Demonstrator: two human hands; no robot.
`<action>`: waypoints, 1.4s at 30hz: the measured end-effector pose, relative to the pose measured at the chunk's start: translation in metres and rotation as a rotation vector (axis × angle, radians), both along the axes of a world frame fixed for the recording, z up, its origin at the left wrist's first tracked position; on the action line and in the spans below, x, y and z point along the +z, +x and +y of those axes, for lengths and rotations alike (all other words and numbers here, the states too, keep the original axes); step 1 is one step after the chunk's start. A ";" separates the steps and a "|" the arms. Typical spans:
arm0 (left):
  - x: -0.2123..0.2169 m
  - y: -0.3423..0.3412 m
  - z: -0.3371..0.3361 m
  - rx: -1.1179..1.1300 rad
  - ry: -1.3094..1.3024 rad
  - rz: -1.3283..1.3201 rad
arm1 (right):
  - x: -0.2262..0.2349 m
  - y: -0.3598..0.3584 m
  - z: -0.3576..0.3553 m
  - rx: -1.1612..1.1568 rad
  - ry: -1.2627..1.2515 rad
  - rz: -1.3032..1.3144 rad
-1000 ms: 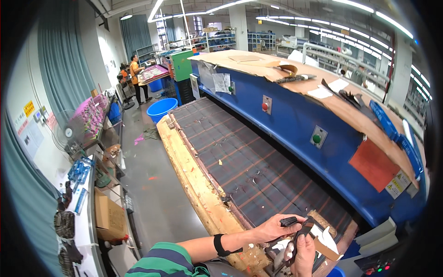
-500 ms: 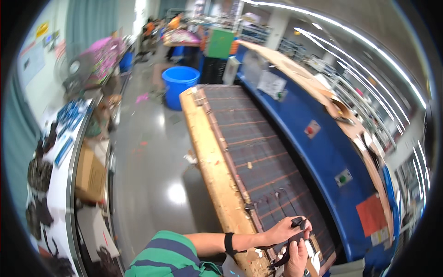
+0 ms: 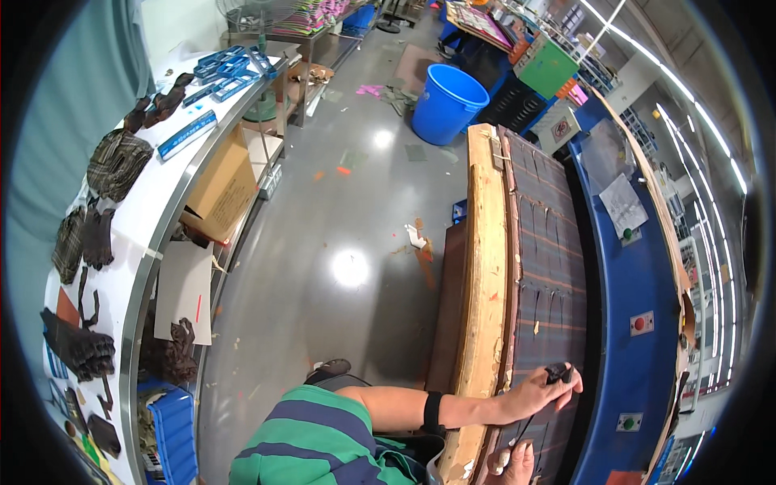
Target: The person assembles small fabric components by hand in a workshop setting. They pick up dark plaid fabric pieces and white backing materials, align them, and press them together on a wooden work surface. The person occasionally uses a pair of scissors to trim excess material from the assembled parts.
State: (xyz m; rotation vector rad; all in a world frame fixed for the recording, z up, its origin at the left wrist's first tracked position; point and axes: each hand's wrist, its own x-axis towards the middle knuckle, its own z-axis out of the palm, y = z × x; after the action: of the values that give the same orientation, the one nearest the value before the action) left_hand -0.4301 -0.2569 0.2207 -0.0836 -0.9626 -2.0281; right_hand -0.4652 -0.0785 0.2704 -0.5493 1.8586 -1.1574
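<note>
My left hand [image 3: 535, 396], its wrist in a black band, reaches over a dark conveyor belt [image 3: 550, 279] with reddish cross stripes. Its fingers are closed on a small black bundle [image 3: 558, 373] that looks like thin straps; the exact kind is too small to tell. Below it, at the lower edge of the picture, my right hand [image 3: 516, 465] is partly cut off, its thumb and fingers pinched together. A thin dark strip [image 3: 527, 427] runs between the two hands. Several thin dark strips [image 3: 552, 303] lie in rows along the belt, beyond my hands.
A worn wooden rail [image 3: 485, 283] edges the belt on the left; a blue machine panel with buttons [image 3: 630, 267] borders it on the right. A blue bin [image 3: 449, 103] stands beyond. Along the left, a white table [image 3: 133, 218] bears dark fabric pieces, above a cardboard box [image 3: 222, 187].
The view has swung left and down, so the left table shows more. My hands, close together before, are farther apart. Rows of strips lie farther along the belt.
</note>
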 end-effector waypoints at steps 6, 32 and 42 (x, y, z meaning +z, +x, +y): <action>0.010 0.039 -0.047 -0.121 0.434 -0.130 | -0.020 0.008 -0.034 0.051 -0.329 -0.174; 0.007 -0.067 0.030 -0.359 0.471 -0.070 | -0.042 -0.041 0.073 -0.072 -0.431 -0.339; 0.007 -0.062 0.040 -0.394 0.422 -0.052 | -0.043 -0.044 0.083 -0.121 -0.555 -0.485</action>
State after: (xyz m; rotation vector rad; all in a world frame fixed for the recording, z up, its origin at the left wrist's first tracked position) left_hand -0.4925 -0.2173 0.2275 0.0105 -0.5583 -2.5683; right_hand -0.5092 0.0043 0.2270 -0.4053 1.1648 -1.7277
